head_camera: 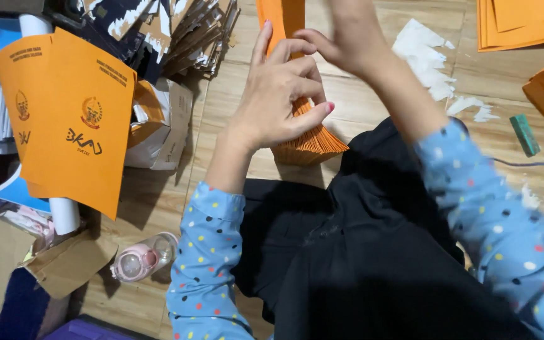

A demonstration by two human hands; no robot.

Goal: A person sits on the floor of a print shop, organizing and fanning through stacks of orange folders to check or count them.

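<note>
Wooden floor [158, 208], orange envelope stack [313, 141] lengthwise away from person, left hand [278, 94] and right hand [341, 38] gripping it

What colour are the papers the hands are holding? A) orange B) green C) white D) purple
A: the left hand grips a thick stack of orange papers standing on the wooden floor, with the right hand at its top.

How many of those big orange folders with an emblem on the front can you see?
2: one standing at the left, a second overlapped behind it. Other plain orange sheets lie top right; more may be hidden.
</note>
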